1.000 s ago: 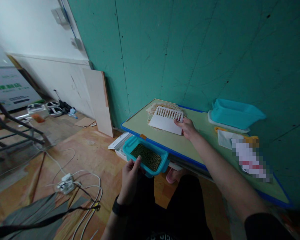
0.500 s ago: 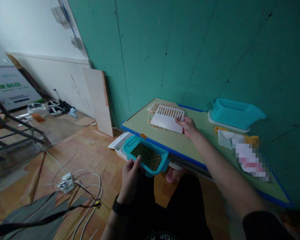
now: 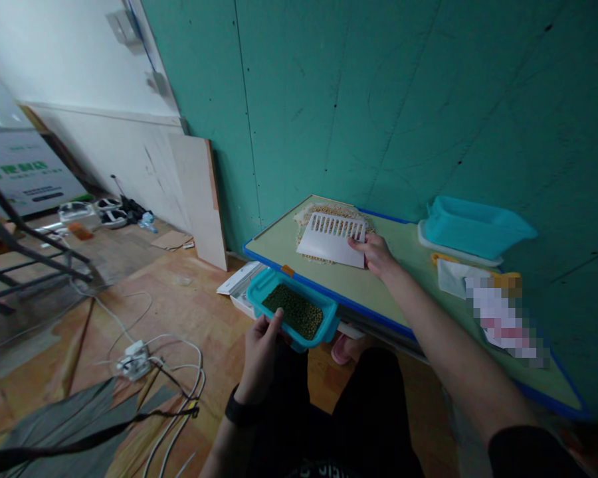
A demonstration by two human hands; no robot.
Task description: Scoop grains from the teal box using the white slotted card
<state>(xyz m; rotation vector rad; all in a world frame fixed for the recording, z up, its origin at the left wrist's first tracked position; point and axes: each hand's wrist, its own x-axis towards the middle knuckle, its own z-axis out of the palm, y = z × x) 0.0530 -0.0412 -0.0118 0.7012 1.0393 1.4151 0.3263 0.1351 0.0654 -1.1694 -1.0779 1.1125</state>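
My left hand (image 3: 263, 345) grips the near rim of a teal plastic container (image 3: 259, 285), its thumb over the edge. Small green beans (image 3: 292, 309), probably mung beans, cover the container's bottom. It is held beside the front edge of a pale green table (image 3: 274, 245) with blue trim. Over the tabletop, my right hand (image 3: 373, 252) holds a white slotted scraper (image 3: 329, 245) by its right end, thumb on top. The scraper lies over a spread of pale and orange grains (image 3: 306, 216), hiding part of it.
A second teal container (image 3: 478, 229) stands on a white lid at the table's back right. Nearer lie a white-and-yellow item (image 3: 458, 275) and a blurred packet (image 3: 503, 318). A green wall (image 3: 379, 99) backs the table. White cables and a power strip (image 3: 135, 360) lie on the floor.
The scraper has shifted very slightly to the left over the grains, with my right hand still on it. My left hand keeps its hold on the container. The camera view has turned a little.
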